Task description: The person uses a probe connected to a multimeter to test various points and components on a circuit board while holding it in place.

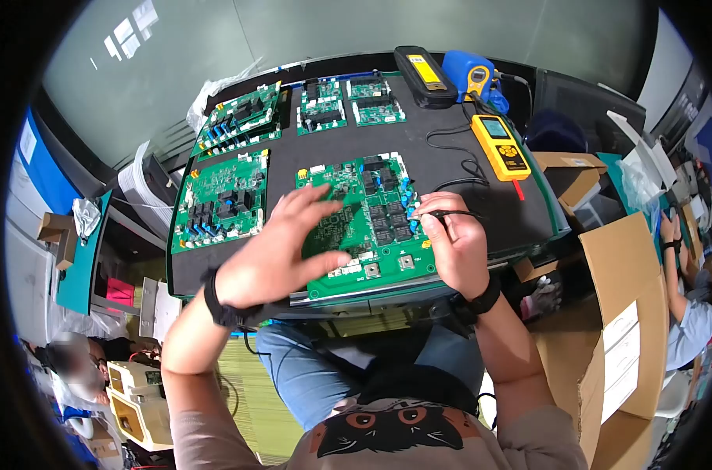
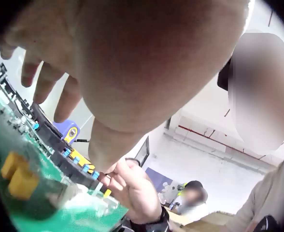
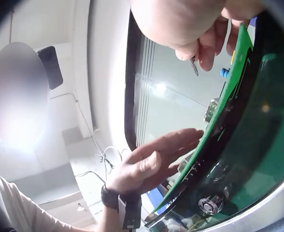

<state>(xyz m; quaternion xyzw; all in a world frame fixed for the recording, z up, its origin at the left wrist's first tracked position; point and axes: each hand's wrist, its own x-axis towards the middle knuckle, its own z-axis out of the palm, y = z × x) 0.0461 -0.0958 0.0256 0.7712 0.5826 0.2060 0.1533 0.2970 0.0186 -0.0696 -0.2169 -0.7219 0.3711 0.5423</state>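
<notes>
A large green circuit board lies on the dark mat in front of me, with black blocks and a row of blue components along its right side. My left hand is spread over the board's left part, fingers apart and mostly straight. At the right edge, my right hand pinches a thin dark pen-like tool, close to the blue components. The right wrist view shows its slim metal tip below the fingers. Much of the tool is hidden by the hand.
More circuit boards lie at the left, with smaller ones at the back. A yellow handheld meter, a black case and a blue device stand at the right. Cardboard boxes flank the table's right side.
</notes>
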